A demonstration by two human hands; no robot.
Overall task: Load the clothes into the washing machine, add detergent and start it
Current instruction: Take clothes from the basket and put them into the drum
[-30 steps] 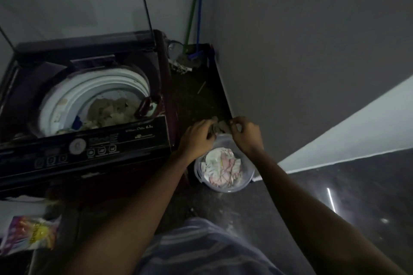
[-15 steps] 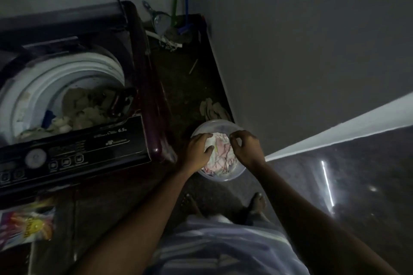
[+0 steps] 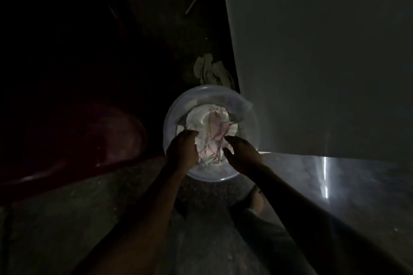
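Loading step, I'd say: clothes (image 3: 212, 131) sit bunched in the clear tub (image 3: 170, 116) at centre frame, and both your hands are down in it. Your left hand (image 3: 183, 149) has its fingers curled into the fabric. Your right hand (image 3: 242, 155) touches the pile's lower right edge, but it's too dim to tell if it's pinching. The washing machine (image 3: 67, 140) is the dark red bulk at left. Next you'd probably want a proper two-handed gather, then lift it left, watching for trailing ends.

1 head-worn camera faces steeply down, close above the clothes (image 3: 212, 127).
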